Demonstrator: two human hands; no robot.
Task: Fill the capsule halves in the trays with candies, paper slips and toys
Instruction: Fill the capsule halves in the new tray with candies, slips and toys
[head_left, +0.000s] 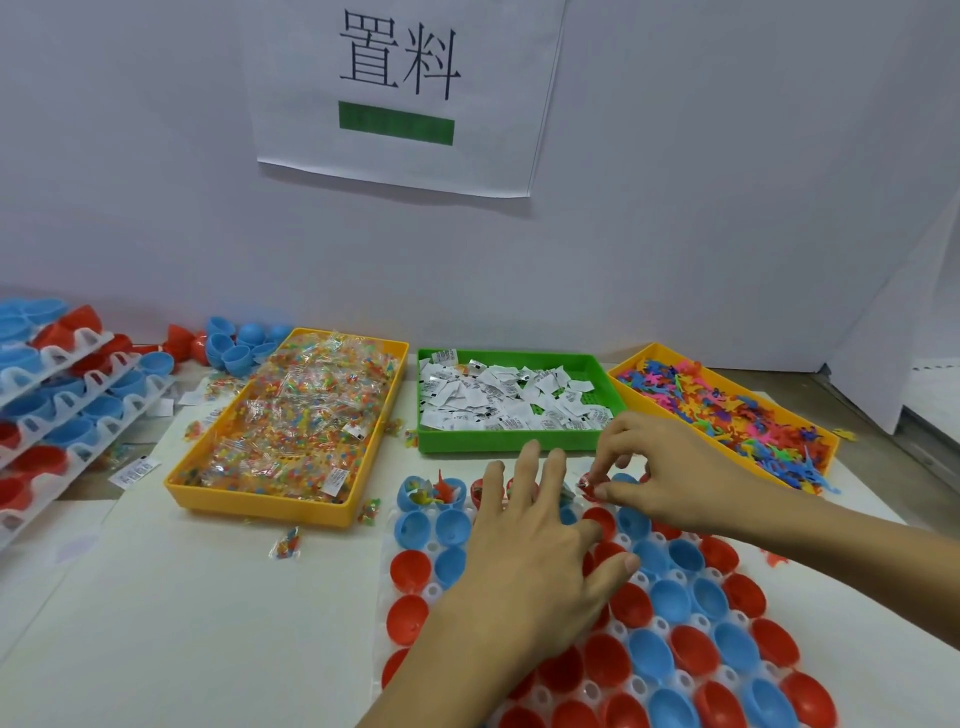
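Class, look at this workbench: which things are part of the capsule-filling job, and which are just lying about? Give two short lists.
In the job: white capsule tray of red and blue halves, candy bin, paper-slip bin, toy bin, left hand, right hand.

Lying about: stray candy packet, loose blue halves, wall sign.

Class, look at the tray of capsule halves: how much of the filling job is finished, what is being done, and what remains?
Done: the blue halves at the far left corner already hold contents. In hand: the right hand pinches a small item over the far row, while the left hand rests spread on the tray. Left: most red and blue halves nearer the camera look empty.
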